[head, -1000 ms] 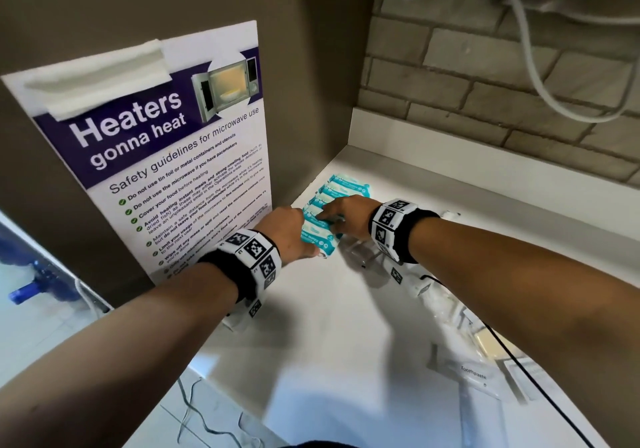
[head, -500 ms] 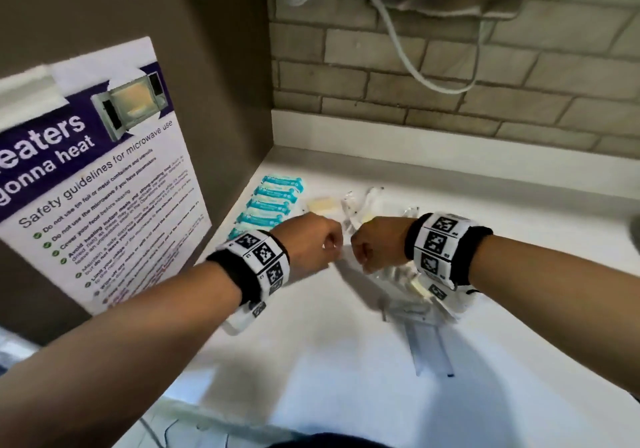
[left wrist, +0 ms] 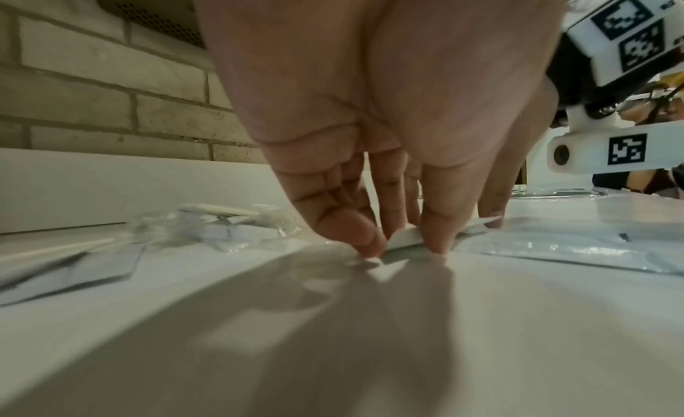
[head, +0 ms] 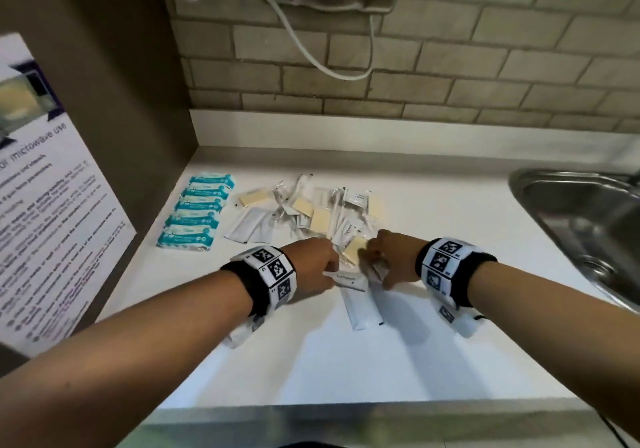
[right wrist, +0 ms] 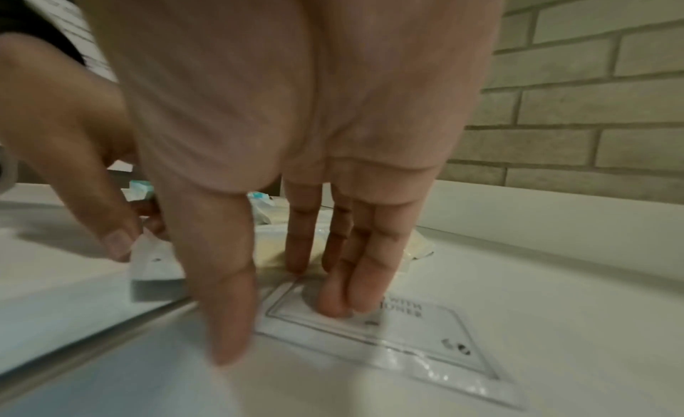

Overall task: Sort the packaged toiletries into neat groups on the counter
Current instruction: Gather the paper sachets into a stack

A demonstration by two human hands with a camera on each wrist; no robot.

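Several teal packets (head: 197, 212) lie in a neat row at the counter's left. A loose pile of clear and white sachets (head: 311, 212) lies in the middle. At its near edge lies a long white toothpaste box (head: 358, 304). My left hand (head: 318, 267) pinches the box's far end (left wrist: 403, 236) between thumb and fingers. My right hand (head: 391, 260) is just to its right. The right hand's straight fingers (right wrist: 333, 303) press down on a flat clear sachet with a printed label (right wrist: 425, 335). A cream soap packet (right wrist: 273, 256) lies just beyond them.
A steel sink (head: 581, 226) is set into the counter at the right. A brown side panel with a microwave safety poster (head: 45, 222) closes the left. A brick wall with a hanging white cable (head: 311, 52) is behind. The counter's front edge (head: 346, 413) is near me.
Both hands left the teal packet row and moved right to the pile's near edge. The left now pinches the toothpaste box and the right presses a sachet. The view swung right.
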